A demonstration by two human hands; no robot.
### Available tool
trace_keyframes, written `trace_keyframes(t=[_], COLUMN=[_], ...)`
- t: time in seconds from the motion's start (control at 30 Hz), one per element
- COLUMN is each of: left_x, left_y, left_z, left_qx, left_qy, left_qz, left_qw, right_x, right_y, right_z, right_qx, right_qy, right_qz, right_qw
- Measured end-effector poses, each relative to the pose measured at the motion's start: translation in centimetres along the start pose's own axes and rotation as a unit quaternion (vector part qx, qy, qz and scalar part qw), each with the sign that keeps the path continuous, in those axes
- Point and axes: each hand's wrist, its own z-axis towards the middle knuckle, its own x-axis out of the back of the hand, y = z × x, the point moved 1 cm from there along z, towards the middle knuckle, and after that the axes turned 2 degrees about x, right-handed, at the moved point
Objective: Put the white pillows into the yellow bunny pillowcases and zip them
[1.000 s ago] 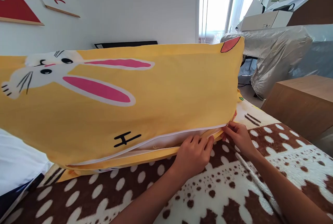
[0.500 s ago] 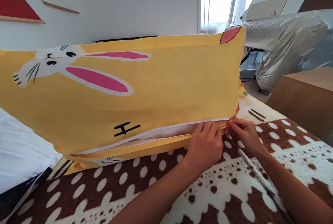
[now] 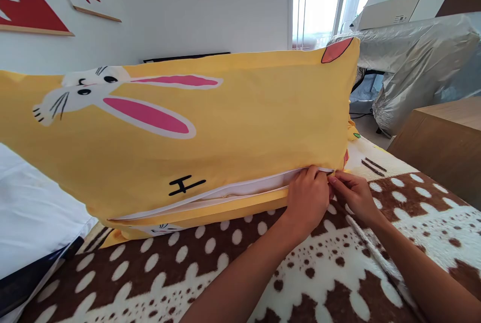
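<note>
The yellow pillowcase (image 3: 270, 107) stands on 1 long side upon the brown-and-white blanket (image 3: 293, 273), its rabbit print (image 3: 146, 115) lying sideways. A long slit (image 3: 244, 190) with white edging gapes along the bottom, narrowing towards the corner at the right. The right hand (image 3: 355, 195) holds that corner, its thumb and forefinger pinching a small piece of fabric at the end of the slit. The left hand (image 3: 308, 203) lies just beside it across the slit, its fingers bent and close together; their tips are partly hidden, so what they pinch, if anything, cannot be told. White cloth (image 3: 33, 188) lies at the far left, and a brown box (image 3: 443, 130) is beyond the blanket at the right. Likely faults: a loose pinch would let the small fold slip; uneven pulling by the 2 hands would pucker the edging or strain the corner stitching; and a push high on the tall panel, resting on soft blanket, could tip it over.
</note>
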Motion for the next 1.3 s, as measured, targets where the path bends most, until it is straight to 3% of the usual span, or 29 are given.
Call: trace_keyframes(t=[0.2, 0.37, 0.57, 0.7, 0.87, 1.1, 1.3], left_x=[-0.4, 0.0, -0.1, -0.7, -1.5, -1.1, 1.9], left_y=[-0.2, -0.5, -0.3, 0.3, 0.5, 0.5, -0.4], left_z=[1.2, 1.6, 1.5, 0.7, 0.2, 0.1, -1.4], left_qx=[0.067, 0.073, 0.035, -0.041, -0.117, -0.140, -0.097], left_qy=[-0.049, -0.055, -0.087, -0.055, 0.034, 0.099, 0.099], left_qz=[-0.078, -0.122, -0.037, 0.061, 0.137, 0.193, 0.235], left_qw=[0.993, 0.988, 0.995, 0.996, 0.983, 0.966, 0.962], right_x=[0.1, 0.4, 0.3, -0.2, -0.6, -0.7, -0.4], right_y=[0.8, 1.2, 1.3, 1.6, 1.3, 1.1, 0.1], right_z=[0.4, 0.3, 0.1, 0.1, 0.3, 0.7, 0.9], right_qx=[0.015, 0.026, 0.009, -0.034, -0.076, -0.083, -0.108], right_qy=[-0.021, -0.044, -0.034, 0.016, 0.059, 0.087, 0.114], right_qz=[0.026, 0.040, 0.061, 0.136, 0.222, 0.244, 0.227], right_qw=[0.999, 0.998, 0.998, 0.990, 0.970, 0.962, 0.961])
